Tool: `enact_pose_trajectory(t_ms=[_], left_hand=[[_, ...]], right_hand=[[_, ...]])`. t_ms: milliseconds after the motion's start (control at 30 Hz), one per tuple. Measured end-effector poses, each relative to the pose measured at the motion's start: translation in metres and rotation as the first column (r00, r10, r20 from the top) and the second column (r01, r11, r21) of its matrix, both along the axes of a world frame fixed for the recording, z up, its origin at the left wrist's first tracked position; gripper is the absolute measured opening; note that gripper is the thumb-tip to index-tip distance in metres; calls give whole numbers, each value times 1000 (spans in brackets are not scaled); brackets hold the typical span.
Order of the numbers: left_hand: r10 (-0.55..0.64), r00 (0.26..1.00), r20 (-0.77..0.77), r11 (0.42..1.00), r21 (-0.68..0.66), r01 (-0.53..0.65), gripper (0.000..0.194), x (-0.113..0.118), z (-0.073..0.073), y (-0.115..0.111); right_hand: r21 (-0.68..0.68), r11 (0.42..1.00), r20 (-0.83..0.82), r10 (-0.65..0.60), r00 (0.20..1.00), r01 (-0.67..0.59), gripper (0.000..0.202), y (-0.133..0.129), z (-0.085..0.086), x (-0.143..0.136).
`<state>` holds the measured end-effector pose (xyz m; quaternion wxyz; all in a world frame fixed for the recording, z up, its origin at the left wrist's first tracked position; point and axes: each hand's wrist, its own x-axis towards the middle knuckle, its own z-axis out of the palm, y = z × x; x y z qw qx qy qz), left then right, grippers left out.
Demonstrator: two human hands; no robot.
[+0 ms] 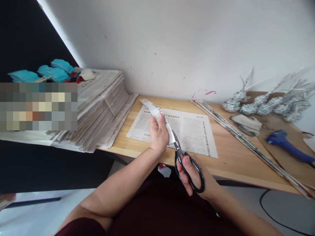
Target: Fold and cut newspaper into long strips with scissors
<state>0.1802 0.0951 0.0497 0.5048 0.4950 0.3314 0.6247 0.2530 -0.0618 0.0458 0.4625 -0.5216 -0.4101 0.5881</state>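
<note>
My left hand (158,134) is closed on a folded strip of newspaper (150,106), thumb on top, the strip slanting from upper left to lower right. My right hand (190,172) grips a pair of black-handled scissors (202,183), its fingers in and around the handle loops. The scissor blades (177,144) point up and left and meet the strip's lower right end, one blade partly behind it. Beneath both hands a flat newspaper sheet (194,131) lies on the wooden table (228,157).
Left stands a tall stack of newspapers (113,95) with blue items (57,70) on top. To the right lie long rolled-paper sticks (236,139), a cloth (247,124) and a blue glue gun (285,144). Woven paper pieces (232,102) stand against the wall.
</note>
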Motion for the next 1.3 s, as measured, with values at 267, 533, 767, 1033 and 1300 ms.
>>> enact_pose_trajectory(t_ms=[267,533,767,1033,1300], left_hand=[[-63,998,-31,996,-70,61,28,2,-15,-18],[-21,997,-69,998,-60,17,24,-2,-12,-18],[-84,994,69,990,-104,91,27,0,-16,-22],[-237,911,336,766,-513,388,40,-22,3,13],[-191,942,274,867,-403,293,47,-11,-5,2]], right_hand=[[21,999,-47,40,998,-39,64,4,0,2],[-49,999,-9,-16,1000,15,64,3,-1,-1],[-54,997,32,-62,998,64,63,2,0,-3],[-152,988,116,49,992,-31,56,-11,-1,17],[-100,994,66,42,997,-35,61,-12,-3,11]])
